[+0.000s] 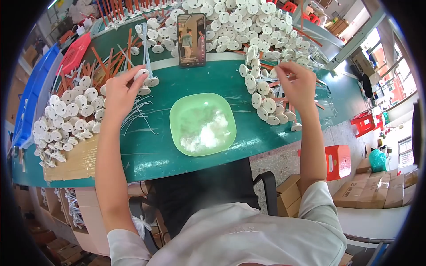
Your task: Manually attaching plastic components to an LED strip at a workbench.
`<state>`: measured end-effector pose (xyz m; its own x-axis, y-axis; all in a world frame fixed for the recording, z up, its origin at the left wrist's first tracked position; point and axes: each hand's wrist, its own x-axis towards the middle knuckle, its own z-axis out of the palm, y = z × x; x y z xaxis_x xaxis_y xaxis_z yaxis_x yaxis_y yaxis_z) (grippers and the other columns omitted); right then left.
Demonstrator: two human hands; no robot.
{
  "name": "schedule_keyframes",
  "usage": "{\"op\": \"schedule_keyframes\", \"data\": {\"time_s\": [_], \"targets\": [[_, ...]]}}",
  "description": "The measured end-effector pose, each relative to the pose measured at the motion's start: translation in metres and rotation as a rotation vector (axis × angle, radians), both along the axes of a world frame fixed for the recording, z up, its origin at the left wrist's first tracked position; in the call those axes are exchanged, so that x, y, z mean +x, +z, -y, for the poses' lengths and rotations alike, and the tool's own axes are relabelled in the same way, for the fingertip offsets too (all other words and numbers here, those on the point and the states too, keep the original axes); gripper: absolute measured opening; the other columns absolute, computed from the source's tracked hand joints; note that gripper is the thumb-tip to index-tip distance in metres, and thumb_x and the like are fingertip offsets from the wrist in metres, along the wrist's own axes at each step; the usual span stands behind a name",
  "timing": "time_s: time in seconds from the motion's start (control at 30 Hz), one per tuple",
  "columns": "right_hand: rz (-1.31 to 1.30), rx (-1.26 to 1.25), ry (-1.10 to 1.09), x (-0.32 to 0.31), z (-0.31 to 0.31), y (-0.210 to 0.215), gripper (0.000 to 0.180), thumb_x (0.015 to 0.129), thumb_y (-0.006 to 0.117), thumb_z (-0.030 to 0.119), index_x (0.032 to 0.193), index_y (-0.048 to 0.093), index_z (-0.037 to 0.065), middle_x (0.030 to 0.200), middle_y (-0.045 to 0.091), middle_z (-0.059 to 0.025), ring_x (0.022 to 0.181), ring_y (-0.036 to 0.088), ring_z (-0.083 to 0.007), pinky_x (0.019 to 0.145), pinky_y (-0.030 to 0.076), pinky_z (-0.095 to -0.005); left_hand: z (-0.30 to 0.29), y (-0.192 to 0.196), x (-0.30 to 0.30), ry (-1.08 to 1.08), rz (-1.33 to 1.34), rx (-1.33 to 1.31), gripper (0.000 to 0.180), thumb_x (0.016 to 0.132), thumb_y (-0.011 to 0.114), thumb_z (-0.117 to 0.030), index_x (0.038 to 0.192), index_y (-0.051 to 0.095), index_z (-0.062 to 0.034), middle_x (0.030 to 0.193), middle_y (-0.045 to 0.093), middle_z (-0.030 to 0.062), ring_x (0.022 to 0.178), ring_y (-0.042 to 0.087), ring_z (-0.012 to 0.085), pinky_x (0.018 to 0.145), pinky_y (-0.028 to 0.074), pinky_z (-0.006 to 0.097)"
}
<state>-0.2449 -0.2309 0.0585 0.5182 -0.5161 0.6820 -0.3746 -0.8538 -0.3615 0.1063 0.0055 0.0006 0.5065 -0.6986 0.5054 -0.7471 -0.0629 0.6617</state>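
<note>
My left hand (pixel 122 91) pinches a white disc (pixel 141 74) with a small dark slot between thumb and fingers. Grey strips (pixel 147 51) with more discs stand just beyond it. On the other side, my right hand (pixel 296 84) is raised with thumb and fingertips together, at the edge of a pile of white discs (pixel 268 104) on flat strips. Whatever those fingertips hold is too small to make out. Between my hands sits a green rounded-square bowl (pixel 191 104) containing white, fluffy or powdery material (pixel 207 134).
A phone (pixel 191 53) showing a video stands upright beyond the bowl. White discs (pixel 239 20) are heaped at the back, others (pixel 69 108) lie left beside brown cardboard (pixel 73 162). Red (pixel 74 53) and blue (pixel 37 95) bins line the left. A chair (pixel 266 188) is below the table edge.
</note>
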Motion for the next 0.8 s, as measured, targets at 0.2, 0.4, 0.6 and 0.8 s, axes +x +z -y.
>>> {"op": "schedule_keyframes", "data": {"time_s": [0.2,0.4,0.6,0.8], "targets": [[-0.176,0.137,-0.2,-0.023,0.047,-0.02,0.023,0.085,0.074,0.023,0.093,0.074,0.002,0.077,0.073,-0.01,0.068,0.067,-0.0173,0.066,0.053,-0.0314,-0.004,0.004,0.0,-0.013,0.039,0.062,0.027,0.09,0.073,-0.017,0.115,0.074,-0.0061,0.082,0.074,0.013,0.063,0.063,0.0133,0.063,0.05,0.029],[-0.416,0.183,-0.255,-0.003,0.074,-0.015,0.04,0.077,0.075,0.031,0.102,0.074,0.001,0.079,0.073,-0.0119,0.073,0.07,-0.0224,0.073,0.056,-0.0343,-0.005,0.0,0.006,0.036,0.255,0.081,0.025,0.087,0.073,-0.02,0.108,0.074,-0.0053,0.072,0.069,0.0144,0.061,0.064,0.026,0.062,0.049,0.036],[-0.422,0.574,-0.213,0.001,0.082,0.022,0.035,0.077,0.066,0.027,0.097,0.077,0.001,0.073,0.071,-0.0133,0.063,0.07,-0.0217,0.068,0.057,-0.0344,-0.004,-0.006,0.011,0.04,0.409,0.057,0.034,0.084,0.076,-0.026,0.11,0.072,-0.0031,0.065,0.059,0.0132,0.058,0.057,0.0262,0.059,0.046,0.039],[-0.318,0.32,-0.187,0.007,0.076,0.075,0.031,0.085,0.065,0.025,0.099,0.074,-0.001,0.073,0.065,-0.0014,0.063,0.062,-0.0105,0.052,0.053,-0.0285,-0.001,-0.011,0.004,0.135,0.46,0.113,0.037,0.086,0.072,-0.033,0.111,0.071,-0.0053,0.089,0.068,0.0146,0.089,0.064,0.034,0.079,0.051,0.045]]}}
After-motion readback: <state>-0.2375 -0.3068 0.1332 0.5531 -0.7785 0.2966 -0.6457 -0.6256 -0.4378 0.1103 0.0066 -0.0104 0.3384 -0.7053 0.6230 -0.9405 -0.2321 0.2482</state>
